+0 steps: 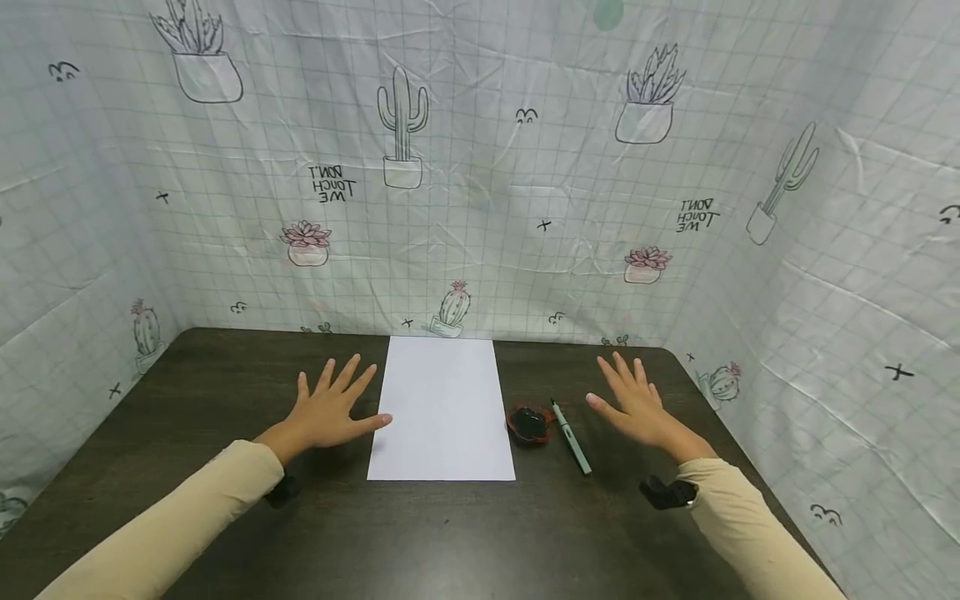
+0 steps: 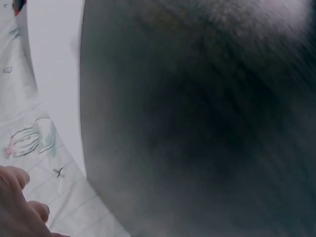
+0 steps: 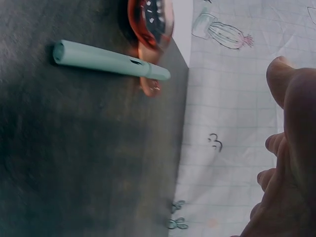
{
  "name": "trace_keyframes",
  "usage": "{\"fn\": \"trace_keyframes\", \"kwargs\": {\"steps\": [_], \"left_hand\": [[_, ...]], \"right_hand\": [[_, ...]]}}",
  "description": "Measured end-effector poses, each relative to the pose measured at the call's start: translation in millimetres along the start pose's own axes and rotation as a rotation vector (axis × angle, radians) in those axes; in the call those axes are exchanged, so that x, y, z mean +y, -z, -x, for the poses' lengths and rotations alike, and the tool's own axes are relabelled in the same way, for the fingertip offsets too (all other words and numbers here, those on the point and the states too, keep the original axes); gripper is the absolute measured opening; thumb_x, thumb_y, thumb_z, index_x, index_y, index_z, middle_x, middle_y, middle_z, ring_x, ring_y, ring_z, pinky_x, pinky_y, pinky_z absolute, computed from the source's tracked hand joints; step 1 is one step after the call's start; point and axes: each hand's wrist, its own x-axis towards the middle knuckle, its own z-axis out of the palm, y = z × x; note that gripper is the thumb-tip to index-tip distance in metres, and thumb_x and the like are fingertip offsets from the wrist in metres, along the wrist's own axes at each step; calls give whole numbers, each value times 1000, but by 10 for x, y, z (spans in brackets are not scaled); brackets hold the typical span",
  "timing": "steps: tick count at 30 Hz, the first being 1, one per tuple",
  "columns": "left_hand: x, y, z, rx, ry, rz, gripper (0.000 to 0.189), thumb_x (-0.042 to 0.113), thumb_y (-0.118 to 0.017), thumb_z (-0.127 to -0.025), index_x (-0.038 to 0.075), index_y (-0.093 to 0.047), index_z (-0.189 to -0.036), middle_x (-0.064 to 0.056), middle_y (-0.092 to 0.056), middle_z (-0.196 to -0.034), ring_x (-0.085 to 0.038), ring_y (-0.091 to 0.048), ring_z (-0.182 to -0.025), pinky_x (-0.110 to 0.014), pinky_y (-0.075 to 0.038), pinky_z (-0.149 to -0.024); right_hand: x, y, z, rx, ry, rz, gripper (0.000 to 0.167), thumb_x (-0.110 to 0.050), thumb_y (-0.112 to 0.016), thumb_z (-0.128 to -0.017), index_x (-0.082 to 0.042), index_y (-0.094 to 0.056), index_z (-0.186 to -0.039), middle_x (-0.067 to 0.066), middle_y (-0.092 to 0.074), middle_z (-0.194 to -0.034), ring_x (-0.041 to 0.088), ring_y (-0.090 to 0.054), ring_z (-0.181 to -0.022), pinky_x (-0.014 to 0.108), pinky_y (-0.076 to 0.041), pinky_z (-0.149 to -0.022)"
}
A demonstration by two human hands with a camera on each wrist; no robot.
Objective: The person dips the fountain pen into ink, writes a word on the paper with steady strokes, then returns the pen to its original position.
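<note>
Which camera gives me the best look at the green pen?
The right wrist view: the green pen appears largest there, with nothing covering it. The head view shows it smaller, slanting on the dark table, right of the paper; the left wrist view doesn't show it.

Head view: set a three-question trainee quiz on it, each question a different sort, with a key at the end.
1. Multiple choice. Which hand is nearer the pen: A) left; B) right?
2. True or false: the pen lies on the paper.
3. Fill in: the red item by the pen has a ____ middle.

Key:
1. B, the right hand.
2. False; it lies off the paper, to its right.
3. Black.
</note>
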Motion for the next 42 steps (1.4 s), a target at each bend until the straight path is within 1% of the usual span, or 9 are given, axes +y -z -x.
{"fn": "trace_keyframes", "kwargs": {"steps": [6,10,15,22,28,30,35,39,42], "left_hand": [[3,-217,-87,-60,-9,-13,95,77,-46,-83,21,-19,-155,-12,-7,-161,-48,-2,-143,-76,3,-102],[-3,-302,-94,-97,-15,9,94,74,-48,-83,19,-21,-155,-13,-10,-161,-49,-3,-143,-77,1,-101],[10,-330,-95,-151,-16,6,95,75,-47,-83,19,-21,-155,-11,-9,-161,-48,-2,-143,-77,1,-102],[43,-317,-124,-203,-18,-3,95,75,-48,-83,20,-20,-155,-10,-10,-161,-47,-2,-144,-76,0,-102],[37,-302,-136,-267,-23,-5,93,72,-50,-84,20,-21,-155,-9,-9,-161,-46,0,-144,-75,1,-103],[32,-303,-141,-274,-28,-1,93,72,-51,-84,20,-20,-155,-9,-9,-161,-46,1,-144,-75,2,-103],[22,-325,-164,-278,-29,8,94,73,-51,-83,20,-20,-155,-9,-8,-161,-46,2,-144,-76,3,-102],[30,-329,-177,-284,-27,8,95,73,-51,-83,20,-19,-155,-9,-8,-161,-46,2,-144,-76,3,-102],[40,-328,-185,-288,-29,10,95,72,-51,-83,20,-19,-155,-9,-7,-161,-46,3,-144,-76,3,-102]], "right_hand": [[18,-189,-7,-17,5,-35,74,-47,-42,-100,-8,-12,-155,25,1,-158,52,12,-140,77,-2,-100],[20,-297,-11,-20,21,-73,72,-44,-44,-101,-6,-14,-154,27,-1,-157,54,9,-140,78,-4,-99],[28,-407,0,-32,33,-134,71,-42,-44,-101,-6,-14,-154,27,0,-157,54,10,-139,79,-5,-99],[20,-499,27,-92,12,-278,70,-41,-41,-102,-10,-9,-156,24,5,-158,50,13,-141,78,-4,-99],[4,-541,69,-113,-40,-374,70,-45,-40,-102,-14,-8,-156,21,-6,-159,46,-7,-143,70,-16,-106],[10,-546,79,-111,-51,-413,69,-44,-39,-103,-11,-9,-155,24,-13,-157,46,-16,-142,67,-23,-106],[51,-557,92,-115,-117,-609,67,-40,-42,-103,-2,-17,-153,27,-26,-152,44,-29,-138,58,-32,-107],[103,-572,78,-143,-180,-825,70,-39,-44,-102,3,-16,-152,28,-27,-152,41,-28,-140,49,-35,-108],[135,-579,62,-167,-215,-937,73,-38,-47,-101,6,-16,-151,28,-27,-151,39,-27,-141,44,-36,-108]]}}
